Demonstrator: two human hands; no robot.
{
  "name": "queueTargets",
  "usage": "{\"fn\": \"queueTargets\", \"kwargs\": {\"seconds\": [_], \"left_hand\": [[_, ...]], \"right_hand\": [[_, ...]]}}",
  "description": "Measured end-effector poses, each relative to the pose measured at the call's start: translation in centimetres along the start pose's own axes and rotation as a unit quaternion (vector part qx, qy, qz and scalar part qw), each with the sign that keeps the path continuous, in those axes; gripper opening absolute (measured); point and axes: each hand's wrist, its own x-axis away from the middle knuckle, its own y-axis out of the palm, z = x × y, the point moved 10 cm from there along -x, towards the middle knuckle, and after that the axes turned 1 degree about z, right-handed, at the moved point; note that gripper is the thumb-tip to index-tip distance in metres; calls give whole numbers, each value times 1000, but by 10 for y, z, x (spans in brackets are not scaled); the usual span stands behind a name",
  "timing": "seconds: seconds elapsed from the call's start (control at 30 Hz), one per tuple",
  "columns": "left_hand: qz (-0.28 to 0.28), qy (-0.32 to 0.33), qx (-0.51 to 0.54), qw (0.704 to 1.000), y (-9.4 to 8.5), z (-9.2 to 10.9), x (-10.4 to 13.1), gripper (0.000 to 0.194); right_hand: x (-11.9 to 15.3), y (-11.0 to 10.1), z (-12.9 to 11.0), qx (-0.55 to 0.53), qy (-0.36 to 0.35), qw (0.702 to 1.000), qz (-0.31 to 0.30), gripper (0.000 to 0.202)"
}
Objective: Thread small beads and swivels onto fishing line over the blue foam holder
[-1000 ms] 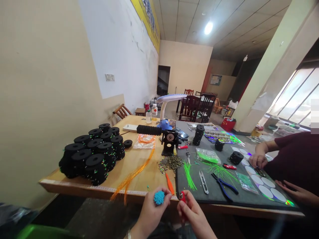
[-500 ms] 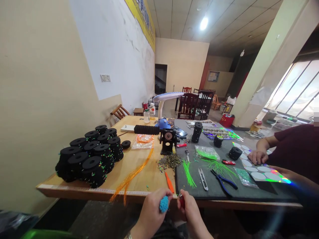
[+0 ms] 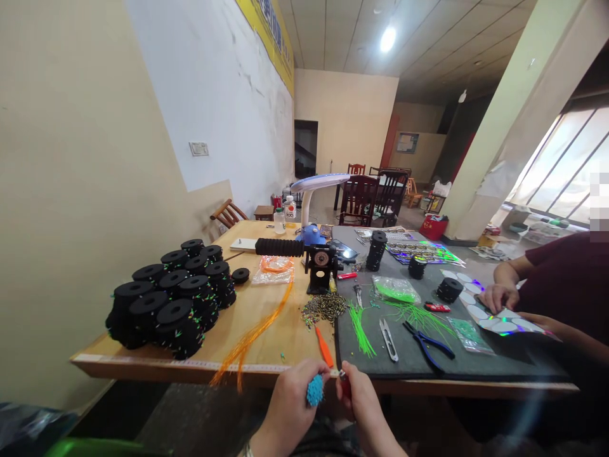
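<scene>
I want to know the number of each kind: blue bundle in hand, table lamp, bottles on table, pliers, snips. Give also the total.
Blue bundle: 1
Lamp: 1
Bottles: 2
Pliers: 1
Snips: 1
Total: 6

A ceiling bulb [image 3: 387, 39] and window [image 3: 566, 162] glare; wide-angle edges stretch, under-table shadows deepen.

Compact blue bundle [image 3: 314, 391] near partly hidden red lighter [image 3: 346, 385], both in the hands [image 3: 291, 395].
</scene>
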Motion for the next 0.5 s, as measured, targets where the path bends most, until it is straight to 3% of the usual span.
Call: {"fn": "queueTargets", "kwargs": {"seconds": [0.5], "left_hand": [[-1, 7, -12, 1000, 0, 1, 0, 17]], "right_hand": [[0, 0, 0, -5, 13, 1000, 5, 66]]}}
